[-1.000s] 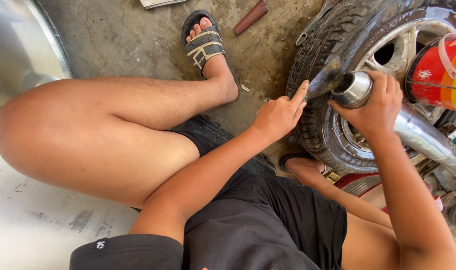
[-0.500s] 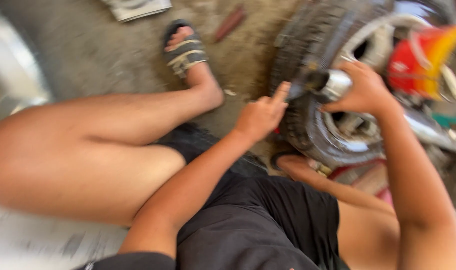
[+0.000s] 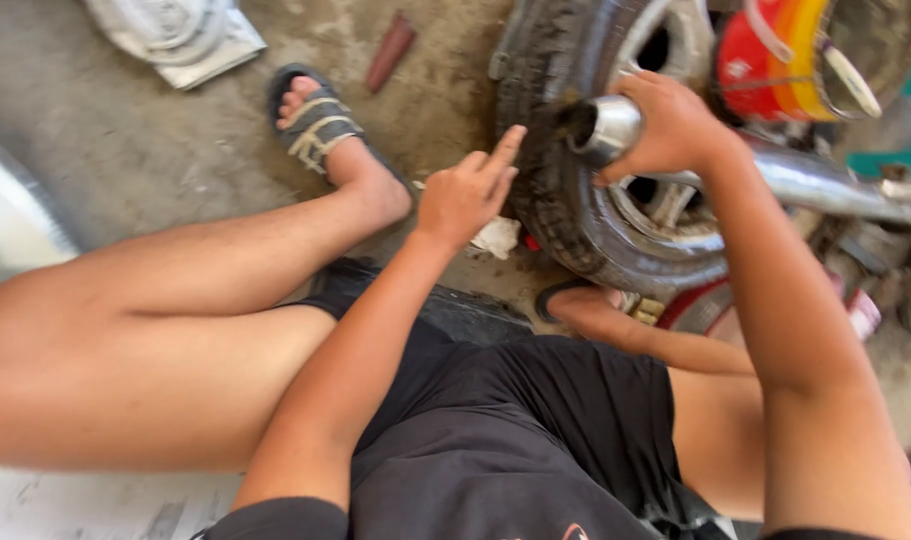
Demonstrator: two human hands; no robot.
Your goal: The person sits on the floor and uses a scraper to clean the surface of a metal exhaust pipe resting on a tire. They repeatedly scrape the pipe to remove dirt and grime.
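Observation:
I sit on a concrete floor facing a motorcycle's rear wheel point(image 3: 566, 215) with a black tyre. My right hand point(image 3: 666, 125) wraps around the end of the chrome exhaust pipe point(image 3: 608, 128), whose dark opening points left. My left hand point(image 3: 468, 195) hovers just left of the tyre, index finger stretched up toward the pipe's mouth, the other fingers loosely curled, holding nothing. A crumpled white rag point(image 3: 498, 237) lies on the floor under that hand.
My bare left leg stretches across the floor to a sandalled foot point(image 3: 321, 125). A brown stick-like piece point(image 3: 390, 50) and a white bag point(image 3: 171, 35) lie beyond it. A red and yellow container point(image 3: 786, 55) sits behind the wheel.
The view has shifted, so the wheel and pipe sit further left and higher. My left index finger stays raised near the pipe's mouth; my right hand keeps its grip.

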